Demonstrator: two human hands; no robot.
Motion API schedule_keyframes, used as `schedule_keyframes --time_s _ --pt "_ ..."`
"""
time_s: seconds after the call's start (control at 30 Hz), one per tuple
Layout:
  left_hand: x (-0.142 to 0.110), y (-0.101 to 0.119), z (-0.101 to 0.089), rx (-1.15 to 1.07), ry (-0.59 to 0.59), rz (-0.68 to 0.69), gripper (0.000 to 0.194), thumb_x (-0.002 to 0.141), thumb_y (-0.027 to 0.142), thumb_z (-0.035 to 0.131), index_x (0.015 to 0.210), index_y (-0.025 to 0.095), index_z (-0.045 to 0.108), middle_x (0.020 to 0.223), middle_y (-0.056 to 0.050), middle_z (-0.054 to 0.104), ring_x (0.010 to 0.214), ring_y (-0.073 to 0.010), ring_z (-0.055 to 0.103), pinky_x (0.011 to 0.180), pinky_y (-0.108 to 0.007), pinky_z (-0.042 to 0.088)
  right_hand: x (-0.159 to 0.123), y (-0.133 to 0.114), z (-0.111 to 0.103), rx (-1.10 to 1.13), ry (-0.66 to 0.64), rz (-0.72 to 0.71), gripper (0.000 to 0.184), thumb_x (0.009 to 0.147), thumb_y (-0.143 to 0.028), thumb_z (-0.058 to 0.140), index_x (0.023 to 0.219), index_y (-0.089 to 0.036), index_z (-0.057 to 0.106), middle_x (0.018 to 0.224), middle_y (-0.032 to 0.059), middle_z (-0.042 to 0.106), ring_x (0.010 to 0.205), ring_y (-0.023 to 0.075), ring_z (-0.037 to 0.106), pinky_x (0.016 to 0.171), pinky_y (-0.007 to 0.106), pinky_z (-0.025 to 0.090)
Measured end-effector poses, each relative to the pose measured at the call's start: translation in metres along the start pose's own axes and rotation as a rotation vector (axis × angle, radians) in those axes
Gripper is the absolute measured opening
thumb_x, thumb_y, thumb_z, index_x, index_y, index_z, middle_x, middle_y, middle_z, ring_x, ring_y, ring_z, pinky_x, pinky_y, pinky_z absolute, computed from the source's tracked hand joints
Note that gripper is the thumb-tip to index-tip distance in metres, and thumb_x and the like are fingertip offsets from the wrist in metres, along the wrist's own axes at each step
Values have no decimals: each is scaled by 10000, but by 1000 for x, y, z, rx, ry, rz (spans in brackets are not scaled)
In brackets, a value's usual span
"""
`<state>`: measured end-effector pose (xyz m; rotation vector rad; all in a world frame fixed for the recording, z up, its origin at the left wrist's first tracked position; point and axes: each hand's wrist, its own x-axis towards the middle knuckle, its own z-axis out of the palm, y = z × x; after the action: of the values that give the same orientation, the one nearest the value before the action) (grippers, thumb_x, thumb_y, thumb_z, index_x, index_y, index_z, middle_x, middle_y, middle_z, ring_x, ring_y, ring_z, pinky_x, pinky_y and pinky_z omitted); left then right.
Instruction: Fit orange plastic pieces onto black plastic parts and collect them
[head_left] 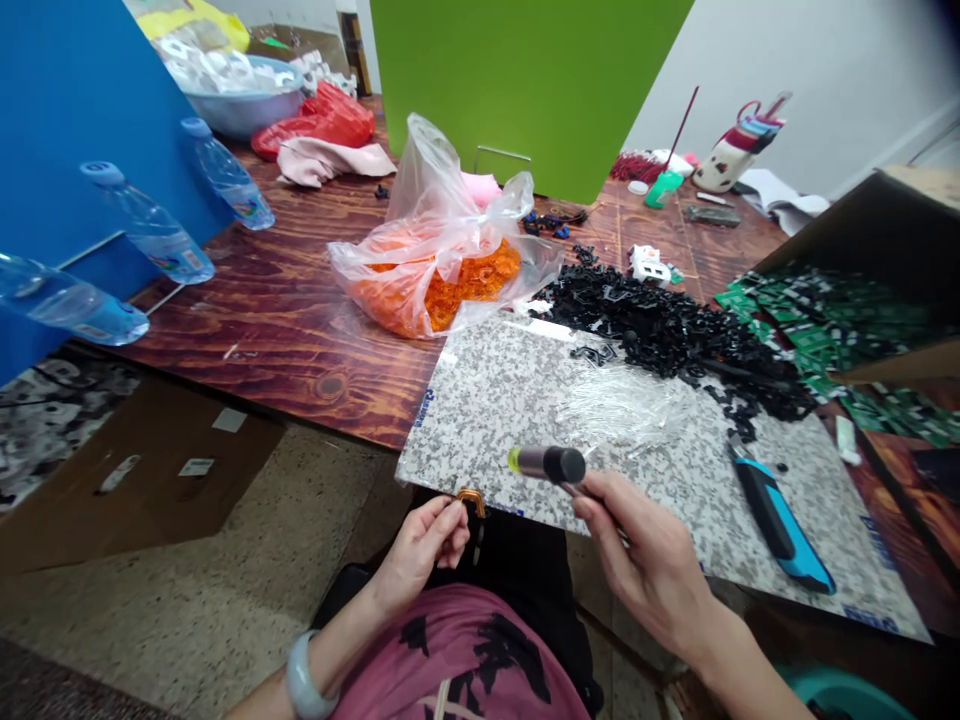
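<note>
From my remote seat, I judged a mistimed swing the main risk: the small black cylindrical mallet (551, 464), clenched in my right hand (645, 560), could strike the left hand (417, 548). Its fingertips (450, 512) were pinching a small orange-and-black bent clip (471, 502) just beside the speckled grey stone-patterned board (487, 410). The clip sat at the fingertips, and a loose pinch could drop it.

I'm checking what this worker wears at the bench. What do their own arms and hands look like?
The left hand and right hand are bare, without gloves, and no sleeves cover the forearms. A pale, jade-like bangle circles the left wrist. The person wears a pink top with black markings and dark trousers.
</note>
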<state>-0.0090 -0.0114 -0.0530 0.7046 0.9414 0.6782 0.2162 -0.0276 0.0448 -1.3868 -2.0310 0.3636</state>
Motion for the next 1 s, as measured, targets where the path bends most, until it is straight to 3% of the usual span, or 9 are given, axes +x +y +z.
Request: schedule_keyframes --time_s 0.13,0.3,0.47,0.57,0.73,0.87,1.0 --pt "1 -1 0 2 3 12 408 786 543 606 730 152 506 544 70 459 429 -48 385 439 -189 231 -7 -17 11 40 56 -99 222 921 -107 435 1114 -186 509 812 63 627 658 163 596 579 244 469" --pt "2 -1 0 7 -7 21 399 804 530 592 723 150 506 540 72 456 426 -45 381 433 -184 240 -12 -3 39 -37 -74 -48 198 936 -147 448 1116 -168 530 799 67 642 646 171 624 573 255 498" --pt "0 1 0 9 -18 18 419 791 550 598 729 146 509 553 62 478 432 -48 394 440 -183 257 -1 -19 21 83 117 -121 245 902 -76 473 1123 -163 530 837 76 659 679 158 632 597 230 504" --pt "0 1 0 9 -20 22 424 796 555 592 728 145 505 559 60 480 439 -48 398 445 -182 259 1 -22 25 87 92 -139 229 912 -87 457 1115 -159 535 840 84 663 673 162 635 587 234 500" --pt "1 0 0 20 -35 28 394 850 523 544 737 150 491 560 66 452 443 -47 384 445 -185 244 0 -5 49 24 -156 -45 189 952 -175 439 1103 -166 550 884 98 675 709 178 657 610 259 508" --pt "-2 1 -1 39 -69 30 388 854 528 537 763 155 490 579 66 449 452 -49 382 450 -184 250 6 9 36 39 -51 -30 200 944 -169 461 1122 -189 551 879 68 665 729 157 641 642 244 492" --pt "-9 12 1 104 -159 62 382 837 524 573 810 147 526 623 43 488 511 -70 423 491 -194 302 7 37 24 -114 24 28 186 938 -212 482 1087 -201 591 918 72 653 792 181 623 699 284 487"
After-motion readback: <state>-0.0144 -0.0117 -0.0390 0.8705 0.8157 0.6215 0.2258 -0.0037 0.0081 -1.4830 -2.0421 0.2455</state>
